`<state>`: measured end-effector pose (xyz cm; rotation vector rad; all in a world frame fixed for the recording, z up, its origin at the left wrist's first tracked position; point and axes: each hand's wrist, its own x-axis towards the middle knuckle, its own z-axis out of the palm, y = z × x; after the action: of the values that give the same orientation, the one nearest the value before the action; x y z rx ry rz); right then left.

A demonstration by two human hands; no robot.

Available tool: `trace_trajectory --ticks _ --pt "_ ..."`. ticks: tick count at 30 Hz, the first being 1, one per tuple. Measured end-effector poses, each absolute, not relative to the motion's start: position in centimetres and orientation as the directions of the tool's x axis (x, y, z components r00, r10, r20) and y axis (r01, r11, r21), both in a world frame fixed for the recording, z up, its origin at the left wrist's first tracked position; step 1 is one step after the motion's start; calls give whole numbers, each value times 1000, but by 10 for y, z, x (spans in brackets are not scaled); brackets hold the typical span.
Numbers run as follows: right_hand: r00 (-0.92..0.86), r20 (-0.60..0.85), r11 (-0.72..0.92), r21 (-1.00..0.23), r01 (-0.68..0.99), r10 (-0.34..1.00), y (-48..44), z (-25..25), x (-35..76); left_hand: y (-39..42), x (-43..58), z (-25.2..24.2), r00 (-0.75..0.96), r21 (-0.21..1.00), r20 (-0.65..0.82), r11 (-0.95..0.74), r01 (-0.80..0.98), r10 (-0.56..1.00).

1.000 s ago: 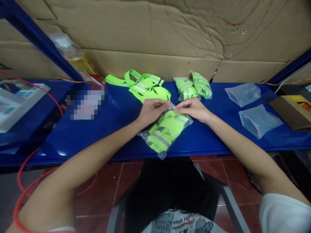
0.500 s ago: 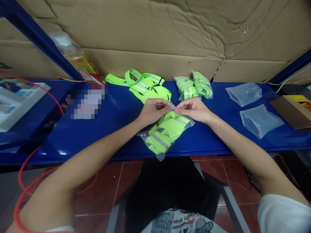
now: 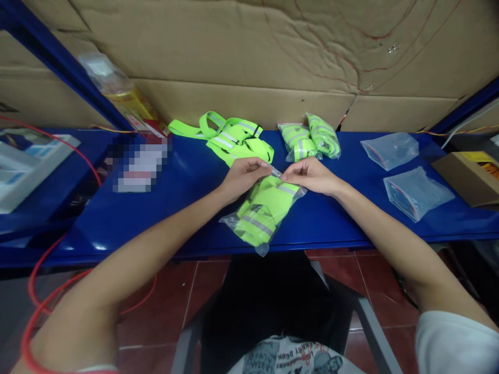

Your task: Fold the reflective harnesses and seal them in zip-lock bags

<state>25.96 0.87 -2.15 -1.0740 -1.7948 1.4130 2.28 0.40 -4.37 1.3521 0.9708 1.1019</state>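
Observation:
A clear zip bag (image 3: 229, 221) holds a folded neon-yellow reflective strap (image 3: 260, 210) with grey stripes; it lies near the front edge of the blue table. My left hand (image 3: 245, 177) pinches the bag's top edge from the left. From the right, my right hand (image 3: 307, 175) pinches the same edge a short way off, thumb against finger. Just behind my left hand lies a loose pile of neon-yellow reflective straps (image 3: 230, 137). Two filled bags (image 3: 298, 139) of the same straps sit beyond my right hand.
Two clear zip bags (image 3: 417, 192) with red seal lines lie on the right of the blue table (image 3: 187, 208), beside a cardboard box (image 3: 465, 179). A bottle (image 3: 122, 93) stands at the back left, close to a pixelated patch. Red cable (image 3: 33, 280) loops at the left.
The bag has shifted and turned slightly beneath my hands. My left fingers have moved a little left along its top edge, showing more of the edge between the hands.

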Motion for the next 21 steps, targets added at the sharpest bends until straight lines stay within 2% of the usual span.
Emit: trace_trajectory --ticks 3,8,12,16,19,21 --pt "-540 -40 87 -974 208 841 8 -22 258 4 21 -44 289 996 73 -86 32 954" --pt "-554 -20 100 -977 186 832 4 -22 255 3 18 -37 321 971 215 -238 32 922" --pt "-521 -51 67 -977 205 852 4 -15 259 6 18 -36 261 967 246 -256 7 933" --pt "-492 -114 -17 -980 198 863 9 -11 267 10 17 -37 162 992 117 -107 -68 980" --pt "-538 -68 50 -978 201 840 11 -13 269 11 16 -35 224 998 -36 45 -35 974" --pt "-581 -31 106 -974 201 813 10 -15 269 9 15 -34 288 996 -89 78 49 954"
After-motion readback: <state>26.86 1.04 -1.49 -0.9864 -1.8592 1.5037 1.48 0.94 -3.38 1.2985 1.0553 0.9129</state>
